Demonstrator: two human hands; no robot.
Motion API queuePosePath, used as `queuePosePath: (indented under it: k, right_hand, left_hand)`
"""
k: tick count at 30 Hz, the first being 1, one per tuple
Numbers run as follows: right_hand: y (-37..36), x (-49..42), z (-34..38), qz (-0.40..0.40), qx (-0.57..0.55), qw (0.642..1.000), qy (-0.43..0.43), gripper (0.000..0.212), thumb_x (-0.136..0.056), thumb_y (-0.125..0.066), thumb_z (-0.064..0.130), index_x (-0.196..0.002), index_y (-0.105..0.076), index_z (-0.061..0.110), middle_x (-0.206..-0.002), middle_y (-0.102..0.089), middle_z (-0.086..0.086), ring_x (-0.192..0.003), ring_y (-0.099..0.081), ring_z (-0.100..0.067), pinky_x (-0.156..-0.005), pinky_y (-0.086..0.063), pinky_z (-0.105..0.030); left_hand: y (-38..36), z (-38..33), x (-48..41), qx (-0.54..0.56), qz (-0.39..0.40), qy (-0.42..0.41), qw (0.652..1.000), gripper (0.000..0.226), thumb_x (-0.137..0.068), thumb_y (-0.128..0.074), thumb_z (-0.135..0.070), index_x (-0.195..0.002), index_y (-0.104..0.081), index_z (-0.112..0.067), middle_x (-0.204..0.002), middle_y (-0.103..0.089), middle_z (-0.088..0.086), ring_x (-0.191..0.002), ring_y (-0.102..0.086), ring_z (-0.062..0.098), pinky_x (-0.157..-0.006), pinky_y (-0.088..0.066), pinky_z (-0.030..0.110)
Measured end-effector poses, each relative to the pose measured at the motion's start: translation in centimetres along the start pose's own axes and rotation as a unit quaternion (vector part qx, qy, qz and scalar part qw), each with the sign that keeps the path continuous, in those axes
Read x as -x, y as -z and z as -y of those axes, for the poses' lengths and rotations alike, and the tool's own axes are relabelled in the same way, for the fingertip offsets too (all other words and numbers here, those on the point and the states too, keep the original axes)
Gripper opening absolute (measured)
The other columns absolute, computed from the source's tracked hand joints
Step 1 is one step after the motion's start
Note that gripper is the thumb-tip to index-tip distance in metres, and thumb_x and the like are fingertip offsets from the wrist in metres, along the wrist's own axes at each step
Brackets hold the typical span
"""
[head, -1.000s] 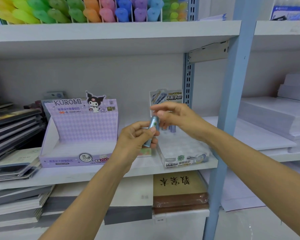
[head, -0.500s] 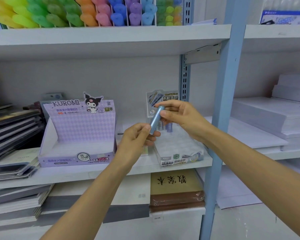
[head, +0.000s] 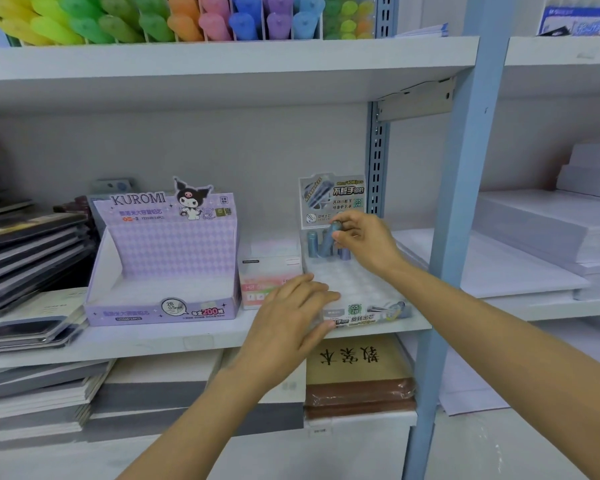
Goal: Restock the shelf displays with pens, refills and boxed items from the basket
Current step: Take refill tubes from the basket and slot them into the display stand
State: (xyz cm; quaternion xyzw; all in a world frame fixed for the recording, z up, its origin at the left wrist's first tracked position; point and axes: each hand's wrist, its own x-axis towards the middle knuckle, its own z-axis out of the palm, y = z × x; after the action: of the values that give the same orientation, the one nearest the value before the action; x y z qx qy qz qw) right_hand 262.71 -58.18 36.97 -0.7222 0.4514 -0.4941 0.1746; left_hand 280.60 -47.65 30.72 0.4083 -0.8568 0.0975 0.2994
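Fingertips of my right hand [head: 364, 239] pinch a blue lead-refill tube [head: 327, 241] at frame centre; my left hand [head: 293, 315] rests flat, fingers spread, on the clear display tray [head: 361, 289].

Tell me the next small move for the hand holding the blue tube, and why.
Probably lower the blue lead tube straight down into a free slot of the clear display tray. The right hand pinches it at the top over the back row, beside tubes already standing there, while the left hand rests on the tray's front.
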Motion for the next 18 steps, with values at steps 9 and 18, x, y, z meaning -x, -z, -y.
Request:
queuePosePath:
  k: [9,18]
  right_hand:
    - [-0.7,-1.4,0.1,0.087,0.079,0.993,0.013,0.024,-0.09,-0.065,0.007,-0.114,-0.064,0.009,-0.092,-0.068,-0.01,-0.083,-0.067,-0.021,-0.08,-0.057,-0.032]
    - [-2.4,-2.3,-0.4,0.069,0.204,0.974,0.068,0.013,-0.086,-0.07,0.012,-0.097,-0.067,0.016,-0.082,-0.061,0.006,-0.076,-0.059,-0.011,-0.08,-0.055,-0.036]
  left_hand:
    - [-0.2,0.4,0.2,-0.005,-0.004,-0.002,1.0,0.037,-0.099,-0.049,-0.037,-0.133,-0.055,-0.023,-0.138,-0.052,-0.005,-0.142,-0.029,0.013,-0.111,-0.029,0.031]
    - [-0.7,1.2,0.6,-0.015,-0.012,-0.005,1.0,0.038,-0.1,-0.047,-0.039,-0.136,-0.053,-0.027,-0.142,-0.048,-0.009,-0.144,-0.025,0.01,-0.109,-0.026,0.031]
